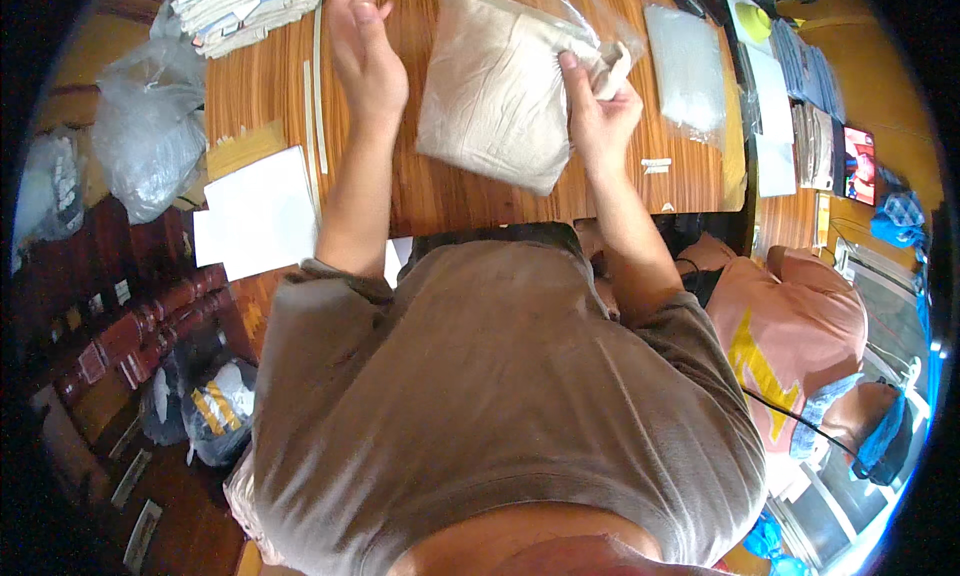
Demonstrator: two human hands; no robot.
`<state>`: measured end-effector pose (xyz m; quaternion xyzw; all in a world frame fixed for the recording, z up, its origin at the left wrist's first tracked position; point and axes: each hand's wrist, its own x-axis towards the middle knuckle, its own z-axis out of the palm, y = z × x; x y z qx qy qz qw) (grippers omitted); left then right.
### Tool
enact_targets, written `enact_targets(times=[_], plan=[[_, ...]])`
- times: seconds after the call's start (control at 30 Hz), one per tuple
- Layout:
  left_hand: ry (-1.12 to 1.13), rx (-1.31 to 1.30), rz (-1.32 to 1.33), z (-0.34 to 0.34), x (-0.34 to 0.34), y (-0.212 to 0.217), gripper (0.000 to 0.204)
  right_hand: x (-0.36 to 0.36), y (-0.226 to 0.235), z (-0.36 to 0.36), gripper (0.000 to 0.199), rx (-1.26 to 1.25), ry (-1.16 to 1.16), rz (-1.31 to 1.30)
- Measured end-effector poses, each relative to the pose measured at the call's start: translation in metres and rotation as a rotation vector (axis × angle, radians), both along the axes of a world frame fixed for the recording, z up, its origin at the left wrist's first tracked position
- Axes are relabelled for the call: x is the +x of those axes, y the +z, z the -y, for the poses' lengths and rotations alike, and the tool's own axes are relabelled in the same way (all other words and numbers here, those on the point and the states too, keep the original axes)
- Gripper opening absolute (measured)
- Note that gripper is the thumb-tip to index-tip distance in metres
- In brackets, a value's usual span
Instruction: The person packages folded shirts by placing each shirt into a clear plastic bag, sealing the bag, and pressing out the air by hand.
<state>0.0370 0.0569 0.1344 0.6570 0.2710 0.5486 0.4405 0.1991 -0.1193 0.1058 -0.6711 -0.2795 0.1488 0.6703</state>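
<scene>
A folded beige cloth [495,91] lies tilted on the wooden table in front of me. Clear plastic film [585,1] shows at its far right corner; how much of the cloth it covers I cannot tell. My right hand [605,116] pinches that bunched right corner, thumb on top. To the left of the cloth, my left hand [370,61] is raised with its fingers stretched out and nothing in it, apart from the cloth.
A stack of clear plastic bags [687,66] lies on the right of the wooden table [470,201]. Folded cloths [255,11] are piled at the far left, near white paper sheets [262,211]. A person in a pink shirt [790,326] is close on my right.
</scene>
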Motion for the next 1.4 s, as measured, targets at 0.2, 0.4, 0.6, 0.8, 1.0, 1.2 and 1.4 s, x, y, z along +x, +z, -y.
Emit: enact_targets(times=[0.2,0.4,0.6,0.8,1.0,1.2,1.4], plan=[[-0.01,0.391,-0.728,0.08,0.043,-0.095,0.059,-0.009,-0.102,0.046,0.035,-0.079,0.194,-1.047],[-0.054,0.536,-1.081,0.119,0.049,-0.159,0.06,0.038,-0.107,0.171,0.027,-0.542,0.393,-0.854],[-0.396,0.746,-1.057,0.059,0.054,-0.152,0.055,0.097,-0.048,0.077,0.025,-0.475,0.557,0.853],[-0.615,0.907,-1.1,0.059,0.116,-0.138,0.046,0.147,-0.08,0.042,0.033,-0.743,1.099,1.133],[-0.578,0.903,-1.005,0.086,0.128,-0.155,0.054,0.182,-0.092,0.047,0.02,-0.607,1.119,1.236],[-0.693,0.977,-1.05,0.082,0.126,-0.158,0.063,0.179,-0.084,0.08,0.017,-0.499,1.132,1.387],[-0.777,0.973,-0.983,0.081,0.128,-0.159,0.068,0.171,-0.123,0.127,0.027,-0.531,1.042,1.276]])
